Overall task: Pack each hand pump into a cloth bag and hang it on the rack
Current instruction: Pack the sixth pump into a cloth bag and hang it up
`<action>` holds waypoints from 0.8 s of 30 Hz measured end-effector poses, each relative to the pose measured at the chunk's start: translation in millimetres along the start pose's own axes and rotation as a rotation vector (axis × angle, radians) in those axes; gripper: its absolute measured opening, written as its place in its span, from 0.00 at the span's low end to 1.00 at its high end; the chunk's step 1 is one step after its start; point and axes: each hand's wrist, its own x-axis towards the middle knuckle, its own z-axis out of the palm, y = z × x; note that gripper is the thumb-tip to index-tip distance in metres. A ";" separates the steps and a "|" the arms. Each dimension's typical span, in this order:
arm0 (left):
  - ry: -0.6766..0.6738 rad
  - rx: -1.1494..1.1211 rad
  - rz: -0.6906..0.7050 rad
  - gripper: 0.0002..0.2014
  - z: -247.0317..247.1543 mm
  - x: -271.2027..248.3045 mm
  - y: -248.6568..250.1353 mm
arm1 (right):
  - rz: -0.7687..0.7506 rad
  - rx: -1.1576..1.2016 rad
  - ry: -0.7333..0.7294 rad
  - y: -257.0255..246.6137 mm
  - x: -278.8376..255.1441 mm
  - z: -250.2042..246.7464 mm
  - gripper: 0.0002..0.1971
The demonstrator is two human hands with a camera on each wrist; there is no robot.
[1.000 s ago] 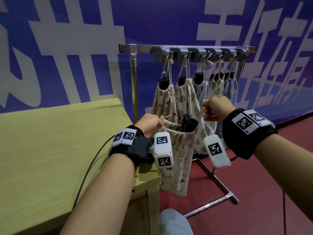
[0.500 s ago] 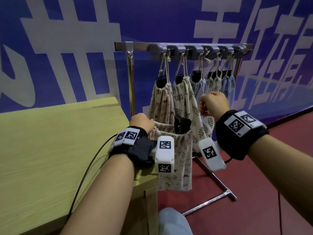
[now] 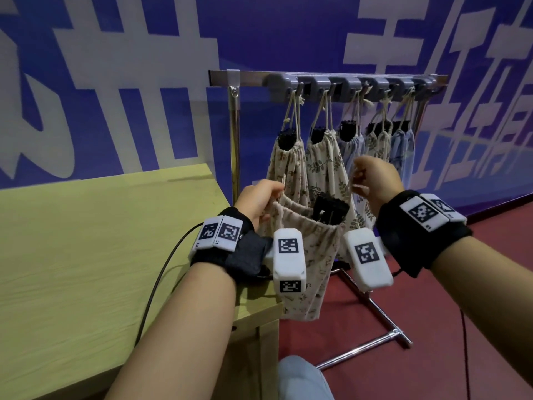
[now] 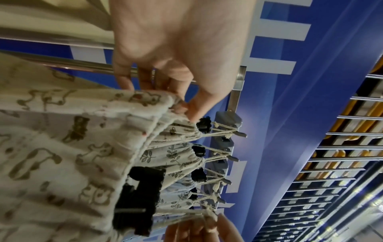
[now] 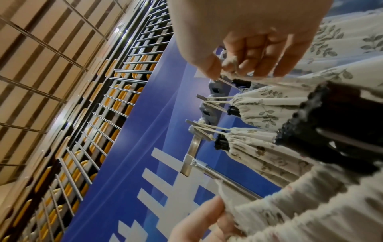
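Bare forearms — black wrist straps [image 3: 418,229], white coded tags [image 3: 289,262].
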 end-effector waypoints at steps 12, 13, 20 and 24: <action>-0.411 -0.139 -0.120 0.12 -6.1 -16.3 7.9 | 0.168 0.176 -0.210 6.6 -6.4 -9.1 0.16; -0.399 -0.166 -0.096 0.11 -5.1 -17.6 8.8 | 0.171 0.181 -0.220 7.6 -6.8 -11.0 0.19; -0.287 -0.076 0.163 0.15 3.4 -23.3 3.0 | 0.060 0.113 -0.231 6.2 -17.2 -14.4 0.24; -0.247 -0.182 0.167 0.10 4.3 -21.7 -0.8 | 0.026 0.089 -0.215 7.6 -19.5 -9.4 0.23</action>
